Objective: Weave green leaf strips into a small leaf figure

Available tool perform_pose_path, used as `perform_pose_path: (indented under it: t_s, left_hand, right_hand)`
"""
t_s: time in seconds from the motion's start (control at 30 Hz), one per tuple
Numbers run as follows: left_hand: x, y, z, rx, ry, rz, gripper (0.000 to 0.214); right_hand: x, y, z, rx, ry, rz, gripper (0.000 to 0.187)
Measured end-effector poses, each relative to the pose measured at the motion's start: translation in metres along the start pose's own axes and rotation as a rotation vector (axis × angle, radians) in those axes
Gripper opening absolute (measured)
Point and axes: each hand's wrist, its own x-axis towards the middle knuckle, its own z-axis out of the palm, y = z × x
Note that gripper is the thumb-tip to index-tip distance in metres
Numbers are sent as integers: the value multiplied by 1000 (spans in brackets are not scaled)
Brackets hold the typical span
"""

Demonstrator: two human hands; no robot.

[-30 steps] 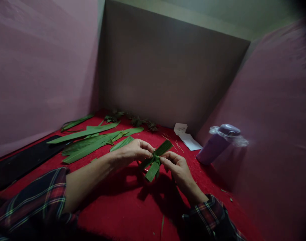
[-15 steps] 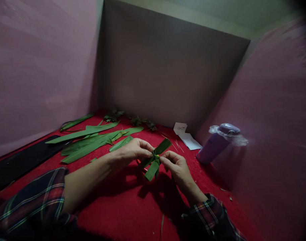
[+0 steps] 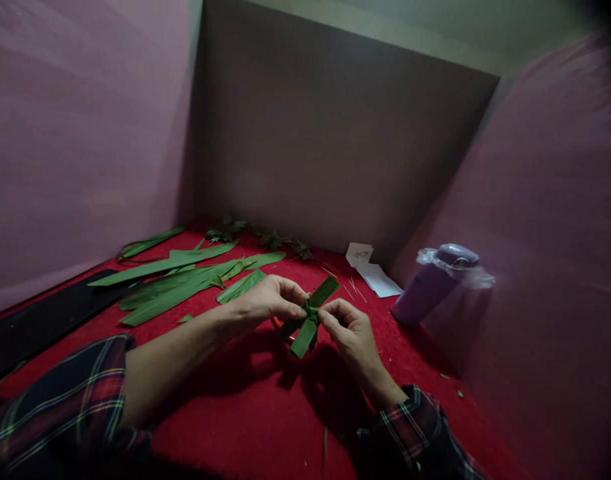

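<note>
A folded piece of green leaf point(image 3: 305, 337) is held above the red cloth between my two hands. Its flat ends stick out up to the right and down to the left, crossing at a knot-like middle. My left hand point(image 3: 273, 298) pinches it from the left, thumb and forefinger closed at the middle. From the right, my right hand point(image 3: 353, 333) pinches the same middle with thumb and forefinger. Something orange-red shows partly below my left fingers; I cannot make out what it is. A cut leaf strip point(image 3: 240, 287) lies just behind my left hand.
Long green leaves point(image 3: 185, 290) lie at the left, near a flat black object point(image 3: 45, 323). Small leafy sprigs point(image 3: 273, 240) are at the back. Thin sticks point(image 3: 355, 290) and white papers point(image 3: 380, 280) lie behind my right hand. A purple bottle point(image 3: 425, 293) with clear plastic stands at right.
Both hands keep their pinch at the leaf's middle. The folded leaf has turned slightly, and the yellowish spot at its centre is now covered. The right forearm has shifted slightly left.
</note>
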Motion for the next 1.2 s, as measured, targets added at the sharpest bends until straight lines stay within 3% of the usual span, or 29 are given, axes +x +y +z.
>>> perform_pose_path:
  t_s: [0.43,0.67,0.97,1.2]
  left_hand:
    - [0,0,2,-13,13,-10,22]
    - [-1,3,9,46,85,9,23]
    - [-2,6,12,11,156,10,19]
    - [-3,5,12,50,92,-18,18]
  right_hand:
    - [-2,1,0,-72,16,-51,20]
    - [-4,1,2,-104,44,-85,18]
    - [-1,-4,2,66,-8,-26,14]
    - [-1,-5,3,215,-44,56,19]
